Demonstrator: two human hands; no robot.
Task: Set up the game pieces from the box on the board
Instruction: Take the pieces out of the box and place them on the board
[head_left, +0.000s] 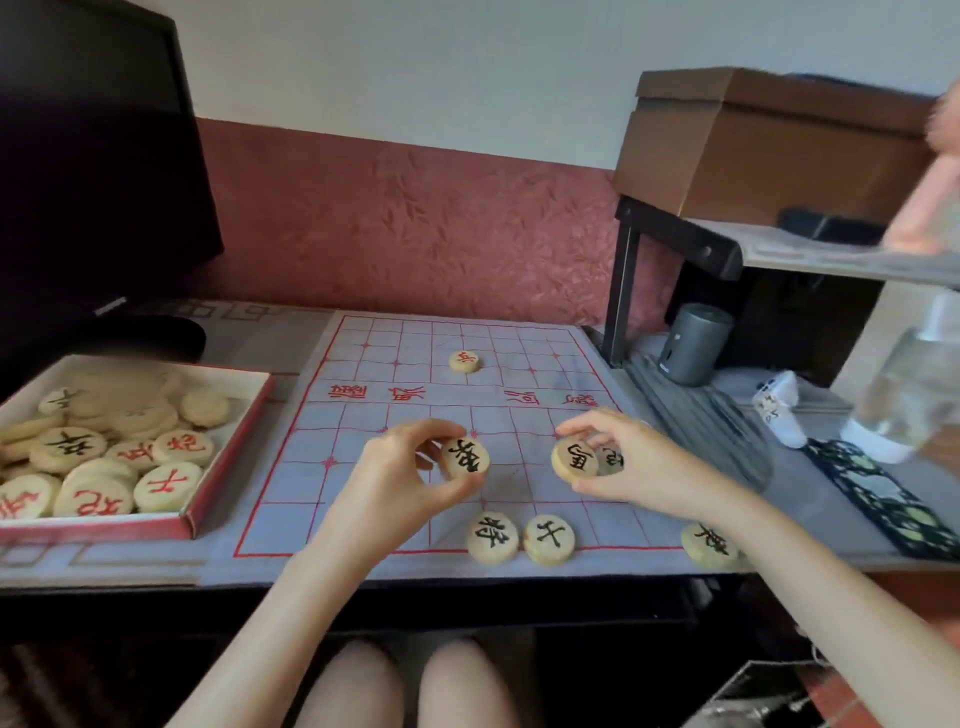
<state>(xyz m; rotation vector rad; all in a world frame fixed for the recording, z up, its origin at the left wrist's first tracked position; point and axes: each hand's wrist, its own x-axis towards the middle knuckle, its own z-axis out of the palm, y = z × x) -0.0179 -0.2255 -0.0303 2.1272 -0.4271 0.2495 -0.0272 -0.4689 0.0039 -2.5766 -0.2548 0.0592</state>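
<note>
Two hands (395, 475), fingers (589, 427) around pieces (466, 458)

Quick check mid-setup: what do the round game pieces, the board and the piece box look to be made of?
Round cream game pieces: probably pale wood or plastic, matte, with characters painted in black or red. Pale grey board with red grid: soft cloth or thin sheet, since it wrinkles and lies limp. Red-edged shallow box: likely cardboard, with thin folded walls.
</note>
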